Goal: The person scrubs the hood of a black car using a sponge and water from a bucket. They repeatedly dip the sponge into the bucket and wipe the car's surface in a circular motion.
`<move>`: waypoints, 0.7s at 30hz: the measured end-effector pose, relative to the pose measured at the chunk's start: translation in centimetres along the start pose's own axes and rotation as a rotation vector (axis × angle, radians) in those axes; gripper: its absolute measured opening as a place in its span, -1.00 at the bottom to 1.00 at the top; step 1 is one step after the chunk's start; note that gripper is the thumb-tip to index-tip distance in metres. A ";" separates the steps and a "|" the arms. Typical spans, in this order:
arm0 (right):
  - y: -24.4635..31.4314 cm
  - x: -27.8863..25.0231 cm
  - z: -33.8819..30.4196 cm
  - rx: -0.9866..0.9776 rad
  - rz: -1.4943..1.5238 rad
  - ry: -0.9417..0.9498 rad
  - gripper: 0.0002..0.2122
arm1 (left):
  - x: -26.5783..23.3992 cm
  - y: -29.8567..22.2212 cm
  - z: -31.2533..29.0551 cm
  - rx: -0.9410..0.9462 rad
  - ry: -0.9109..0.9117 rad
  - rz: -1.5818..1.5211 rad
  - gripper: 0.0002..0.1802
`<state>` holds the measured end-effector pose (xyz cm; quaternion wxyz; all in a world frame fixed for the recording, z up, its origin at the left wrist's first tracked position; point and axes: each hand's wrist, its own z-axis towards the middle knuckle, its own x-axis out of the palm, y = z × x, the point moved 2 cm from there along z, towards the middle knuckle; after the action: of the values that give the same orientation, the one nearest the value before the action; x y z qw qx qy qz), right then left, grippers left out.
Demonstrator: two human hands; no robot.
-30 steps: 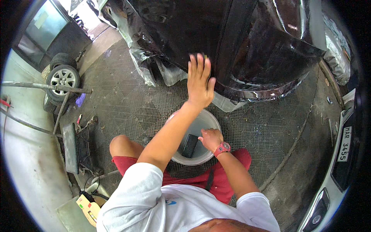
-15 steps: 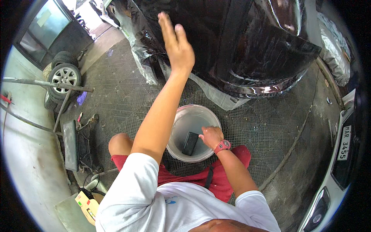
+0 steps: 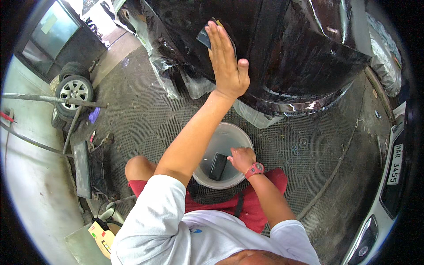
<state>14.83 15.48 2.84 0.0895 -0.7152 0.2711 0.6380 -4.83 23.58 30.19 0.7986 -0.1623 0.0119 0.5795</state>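
My left hand [image 3: 227, 66] lies flat on the dark, glossy car hood [image 3: 274, 48], fingers stretched out and thumb apart. Beneath its fingers is a thin dark-grey sheet that looks like sandpaper [image 3: 202, 38], with one corner showing at the fingertips. A round, pale plastic bucket [image 3: 250, 136] stands between my knees. Inside it, a black rectangular block [image 3: 217, 167] rests tilted. My right hand [image 3: 243, 160], a red watch [image 3: 255, 169] on its wrist, is over the bucket's right side, apart from the block. Its fingers curl under, so anything in them is hidden.
Crumpled plastic sheeting [image 3: 163, 79] hangs along the car's edge. Wheels [image 3: 75, 92], a metal pipe [image 3: 48, 98] and a dark padded frame [image 3: 83, 170] are on the left. Another car's bumper [image 3: 375, 212] is close on my right. The floor [image 3: 304, 145] has a ridged mat.
My left hand has slid to the right and a little nearer across the hood, and the sheet's corner now shows. My right hand keeps its place over the bucket.
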 end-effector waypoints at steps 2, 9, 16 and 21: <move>0.3 -0.2 0.4 -0.007 0.009 -0.005 -0.62 | 0.4 0.7 -4.8 0.044 0.094 -0.004 -0.06; 0.6 -0.6 -0.4 -0.008 0.029 -0.012 -0.66 | -0.8 2.7 -7.4 0.194 0.266 0.127 -0.03; 0.9 0.0 0.2 -0.039 0.050 -0.032 -0.60 | -1.2 2.8 -9.5 0.196 0.264 0.122 -0.03; 0.0 0.1 -0.1 -0.007 0.072 -0.018 -0.63 | -1.2 1.1 -1.7 0.174 0.206 0.102 0.00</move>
<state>14.92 15.34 2.74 0.0664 -0.6994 0.2935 0.6483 -5.94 22.27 28.62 0.7736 -0.1503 0.1519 0.5966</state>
